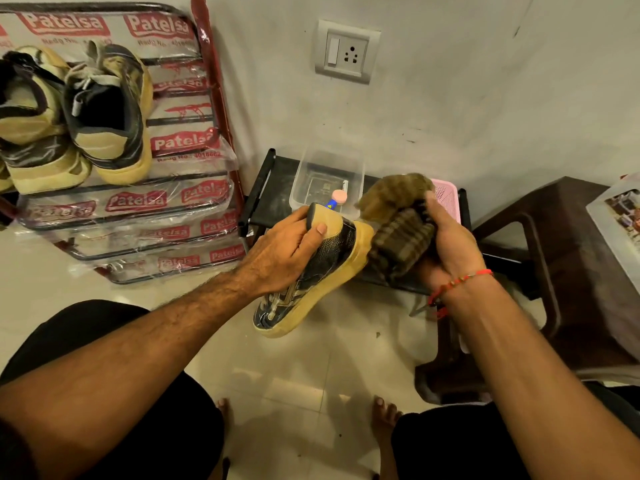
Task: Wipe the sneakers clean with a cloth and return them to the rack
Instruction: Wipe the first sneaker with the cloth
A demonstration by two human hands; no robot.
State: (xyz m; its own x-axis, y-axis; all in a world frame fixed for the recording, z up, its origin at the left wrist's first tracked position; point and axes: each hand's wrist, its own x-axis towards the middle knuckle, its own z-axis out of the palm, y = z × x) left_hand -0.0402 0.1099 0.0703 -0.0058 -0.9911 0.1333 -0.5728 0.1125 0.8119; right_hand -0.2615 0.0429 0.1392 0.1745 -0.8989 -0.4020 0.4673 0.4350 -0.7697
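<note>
My left hand (284, 247) grips a black and tan sneaker (322, 271) by its collar, holding it in the air with the toe pointing down toward me. My right hand (446, 244) clutches a bunched brown checked cloth (401, 230), which presses against the sneaker's yellow heel. On the rack (207, 98) at the upper left, two more worn sneakers stand side by side: one nearer the middle (110, 112) and one at the frame's left edge (31, 123).
A low black stand (263, 188) by the wall carries a clear plastic box (329, 181), a small blue bottle with a pink cap (337, 199) and a pink basket (448, 199). A dark brown plastic stool (540, 271) stands at the right. My bare feet rest on the tiled floor below.
</note>
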